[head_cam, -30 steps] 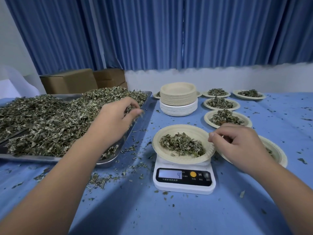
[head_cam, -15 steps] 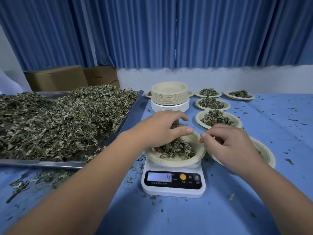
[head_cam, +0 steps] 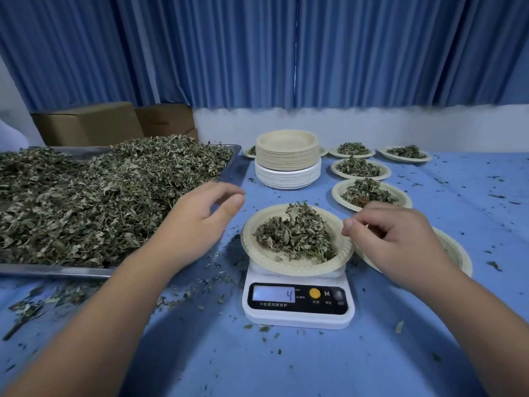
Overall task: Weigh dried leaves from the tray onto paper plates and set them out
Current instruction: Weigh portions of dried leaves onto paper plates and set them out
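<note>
The plate sits on the scale at the near middle of the desk, with a pile of leaves mounded in it. The scale's display reads 4. The left grip hovers just left of the plate, between it and the tray, touching neither. Its fingers are loose and lightly bent, and it holds nothing. The right grip hangs at the plate's right rim, thumb tip just over the edge and fingers curled under the palm. Whether it pinches the rim, some leaf bits or nothing cannot be told. Beneath that grip lies a second plate, mostly hidden, close beside the one on the scale. The tray takes up the left of the desk and carries a deep heap of dried leaves that reaches its right edge. Behind the scale stands a stack of unused plates, tan ones on top of white ones. To the right of the stack, filled plates are set out toward the back of the desk, each with its own small pile. Another peeks out from behind the stack on the left. Leaf crumbs lie strewn over the blue cloth, thickest between tray and scale. Boxes stand behind the tray, in front of a blue curtain.
</note>
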A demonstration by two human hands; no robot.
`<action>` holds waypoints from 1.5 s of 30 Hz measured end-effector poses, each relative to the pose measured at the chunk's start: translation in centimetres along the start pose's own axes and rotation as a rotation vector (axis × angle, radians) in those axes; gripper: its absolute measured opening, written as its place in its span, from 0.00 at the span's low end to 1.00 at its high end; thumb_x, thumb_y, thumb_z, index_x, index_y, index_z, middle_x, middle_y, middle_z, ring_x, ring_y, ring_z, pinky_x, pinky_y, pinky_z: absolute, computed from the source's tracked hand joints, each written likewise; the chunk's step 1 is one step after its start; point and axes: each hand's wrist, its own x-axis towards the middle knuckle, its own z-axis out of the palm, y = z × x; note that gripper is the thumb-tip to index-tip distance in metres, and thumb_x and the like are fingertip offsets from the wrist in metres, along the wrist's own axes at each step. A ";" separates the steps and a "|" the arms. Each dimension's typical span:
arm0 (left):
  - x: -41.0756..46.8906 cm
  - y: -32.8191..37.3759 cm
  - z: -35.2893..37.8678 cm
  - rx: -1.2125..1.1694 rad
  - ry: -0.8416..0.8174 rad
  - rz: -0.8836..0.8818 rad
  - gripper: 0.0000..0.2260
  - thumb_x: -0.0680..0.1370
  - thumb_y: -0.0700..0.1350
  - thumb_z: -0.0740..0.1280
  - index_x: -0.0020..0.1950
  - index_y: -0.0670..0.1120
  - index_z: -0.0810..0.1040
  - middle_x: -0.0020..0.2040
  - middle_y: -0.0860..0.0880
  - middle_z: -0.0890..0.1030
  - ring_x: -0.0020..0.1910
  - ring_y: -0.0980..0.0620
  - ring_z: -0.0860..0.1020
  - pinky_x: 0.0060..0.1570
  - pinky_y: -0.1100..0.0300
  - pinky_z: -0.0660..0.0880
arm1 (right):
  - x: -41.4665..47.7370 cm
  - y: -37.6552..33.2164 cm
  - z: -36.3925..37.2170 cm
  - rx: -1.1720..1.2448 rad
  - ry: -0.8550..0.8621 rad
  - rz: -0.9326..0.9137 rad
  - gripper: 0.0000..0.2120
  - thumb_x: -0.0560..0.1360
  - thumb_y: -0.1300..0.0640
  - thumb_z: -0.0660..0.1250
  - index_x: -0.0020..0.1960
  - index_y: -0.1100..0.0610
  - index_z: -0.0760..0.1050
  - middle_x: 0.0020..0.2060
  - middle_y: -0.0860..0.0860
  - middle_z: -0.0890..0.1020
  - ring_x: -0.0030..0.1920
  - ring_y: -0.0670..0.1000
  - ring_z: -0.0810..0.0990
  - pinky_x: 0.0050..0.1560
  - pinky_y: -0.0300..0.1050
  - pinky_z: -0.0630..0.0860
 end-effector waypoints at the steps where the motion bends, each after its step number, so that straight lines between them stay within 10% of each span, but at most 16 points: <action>1: -0.5 -0.7 -0.1 0.023 0.003 -0.031 0.10 0.81 0.51 0.61 0.57 0.52 0.79 0.51 0.59 0.77 0.49 0.72 0.72 0.45 0.79 0.64 | -0.1 -0.1 0.1 -0.009 0.005 -0.005 0.10 0.74 0.60 0.70 0.34 0.55 0.81 0.29 0.50 0.77 0.33 0.46 0.73 0.32 0.33 0.65; 12: -1.5 -1.0 0.6 0.180 0.019 -0.172 0.10 0.80 0.53 0.63 0.58 0.53 0.78 0.52 0.57 0.75 0.50 0.60 0.72 0.50 0.63 0.67 | -0.1 -0.9 0.2 -0.061 0.087 0.113 0.20 0.78 0.54 0.65 0.28 0.58 0.75 0.26 0.43 0.76 0.30 0.41 0.74 0.29 0.27 0.64; 18: -1.7 0.1 0.7 0.079 0.090 -0.144 0.09 0.79 0.48 0.64 0.57 0.51 0.80 0.49 0.58 0.74 0.47 0.75 0.70 0.46 0.81 0.62 | 0.1 -1.0 0.4 -0.155 0.017 0.308 0.15 0.75 0.49 0.66 0.32 0.55 0.73 0.22 0.47 0.73 0.29 0.39 0.72 0.27 0.33 0.63; 27: -2.2 1.9 3.0 -0.194 0.016 -0.371 0.15 0.79 0.52 0.63 0.66 0.53 0.74 0.62 0.56 0.75 0.57 0.61 0.75 0.54 0.64 0.66 | 0.1 -1.1 0.8 -0.068 -0.155 0.583 0.11 0.76 0.46 0.64 0.54 0.50 0.76 0.23 0.48 0.79 0.19 0.44 0.73 0.27 0.38 0.66; 45: -0.3 4.7 4.5 -0.913 0.160 -0.486 0.07 0.77 0.43 0.68 0.51 0.52 0.83 0.47 0.55 0.85 0.49 0.54 0.83 0.59 0.51 0.75 | 1.3 -0.7 -0.8 0.477 0.070 0.751 0.08 0.77 0.62 0.64 0.55 0.55 0.72 0.24 0.58 0.80 0.22 0.56 0.77 0.22 0.42 0.72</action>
